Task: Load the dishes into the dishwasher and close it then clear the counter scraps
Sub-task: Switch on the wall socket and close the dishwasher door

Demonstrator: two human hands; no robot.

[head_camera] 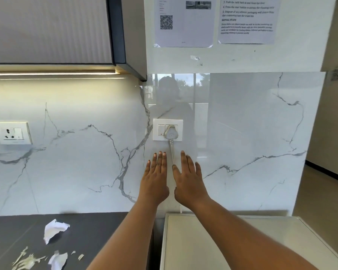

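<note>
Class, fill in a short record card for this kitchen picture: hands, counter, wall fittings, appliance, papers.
left hand: left hand open, flat, empty, raised before the marble wall
right hand: right hand open, flat, empty, beside the left
counter: dark counter with crumpled paper and scraps
wall fittings: empty socket at left; plug in the middle socket, cord hanging down
appliance: white top at right
papers: two printed sheets taped above
</note>
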